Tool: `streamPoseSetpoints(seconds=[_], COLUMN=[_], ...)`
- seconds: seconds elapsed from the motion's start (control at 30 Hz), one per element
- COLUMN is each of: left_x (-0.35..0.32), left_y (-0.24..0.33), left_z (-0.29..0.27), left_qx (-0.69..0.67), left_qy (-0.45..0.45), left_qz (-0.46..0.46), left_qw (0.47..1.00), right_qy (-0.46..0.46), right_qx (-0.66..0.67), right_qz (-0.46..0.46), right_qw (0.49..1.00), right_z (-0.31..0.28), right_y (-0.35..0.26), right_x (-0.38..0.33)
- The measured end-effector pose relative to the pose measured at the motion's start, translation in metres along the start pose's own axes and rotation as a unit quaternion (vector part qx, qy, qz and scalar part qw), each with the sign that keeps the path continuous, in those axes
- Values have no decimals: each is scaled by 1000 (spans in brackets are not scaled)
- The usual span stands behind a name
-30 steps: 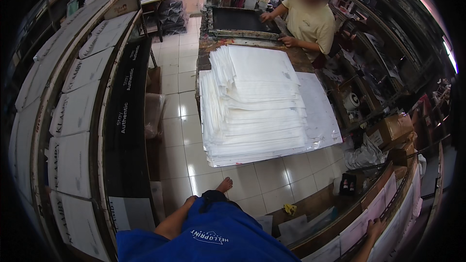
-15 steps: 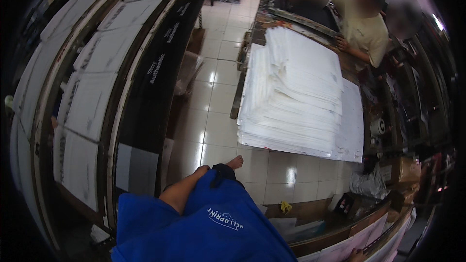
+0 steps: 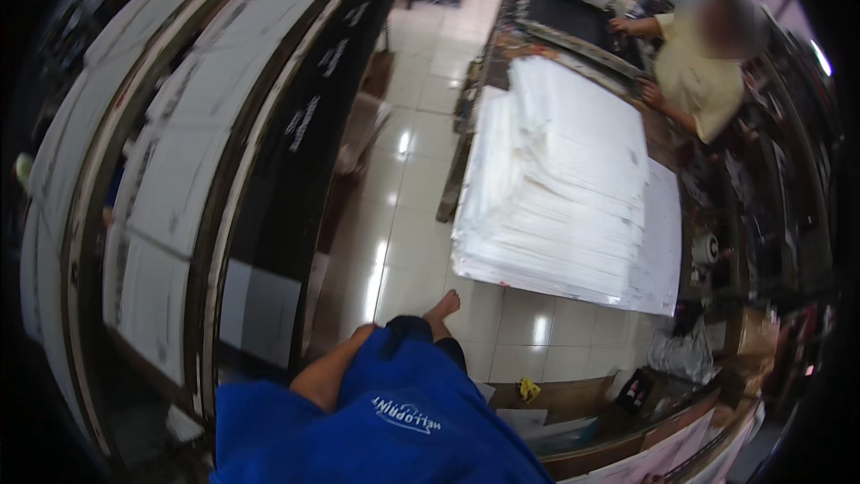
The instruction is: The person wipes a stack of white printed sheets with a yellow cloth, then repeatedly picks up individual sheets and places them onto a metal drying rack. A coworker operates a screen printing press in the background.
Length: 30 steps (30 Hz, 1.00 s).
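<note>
My left hand [image 3: 365, 334] hangs beside my dark shorts [image 3: 409, 330], at the hem of my blue shirt [image 3: 358, 412]. Its fingers are blurred and mostly hidden, so what they do is unclear. My right hand is out of view. Ahead of me a tall stack of white sheets [image 3: 573, 179] lies on a white board [image 3: 658, 242], its edges fanned and uneven. Neither hand touches the stack. To my left runs a long black table [image 3: 278, 170] with pale lettering and a grey sheet [image 3: 260, 305] at its near end.
Beyond the stack, a person in a yellow shirt [image 3: 699, 81] has hands at a dark framed screen [image 3: 573, 22]. Rows of white panels [image 3: 152, 305] line the far left. A tiled floor [image 3: 417, 170] separates the tables. A wooden shelf [image 3: 573, 403], plastic bag [image 3: 681, 350] and cardboard box [image 3: 748, 332] are at right.
The view has shifted, so the stack and far table sit slightly lower and further right. My right hand has left the lower edge. Other people beside the yellow-shirted person are gone from view.
</note>
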<state>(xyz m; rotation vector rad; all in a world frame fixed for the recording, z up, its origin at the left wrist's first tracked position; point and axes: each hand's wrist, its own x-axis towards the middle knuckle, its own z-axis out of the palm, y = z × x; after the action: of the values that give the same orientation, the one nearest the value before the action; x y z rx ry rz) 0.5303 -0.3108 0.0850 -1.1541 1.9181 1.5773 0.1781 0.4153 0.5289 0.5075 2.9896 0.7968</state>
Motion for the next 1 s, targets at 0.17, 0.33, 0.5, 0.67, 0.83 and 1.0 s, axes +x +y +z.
streamPoseSetpoints(seconds=[0.17, 0.33, 0.5, 0.67, 0.83, 1.0], left_x=[23, 14, -2, 7, 0, -1], left_y=[-42, 17, 102, 162, 257, 347], left_z=[-7, -47, -75, -106, -135, -163], left_qx=[13, 56, -85, -215, -299, -290], left_qy=[27, 49, 91, 183, 277, 364], left_qz=[16, 48, -20, 72, 198, 281], left_qw=[999, 996, 992, 957, 891, 839], right_qy=[53, 73, 57, 108, 76, 81], right_qx=[101, 153, 184, 180, 203, 200], right_qz=[24, 71, 91, 89, 116, 111], right_qw=[993, 983, 977, 974, 969, 970], right_z=[-9, -22, -22, -8, -10, -19], right_y=[-13, -23, -19, -17, -17, -22], right_x=[2, -19, -20, -19, -16, -16])
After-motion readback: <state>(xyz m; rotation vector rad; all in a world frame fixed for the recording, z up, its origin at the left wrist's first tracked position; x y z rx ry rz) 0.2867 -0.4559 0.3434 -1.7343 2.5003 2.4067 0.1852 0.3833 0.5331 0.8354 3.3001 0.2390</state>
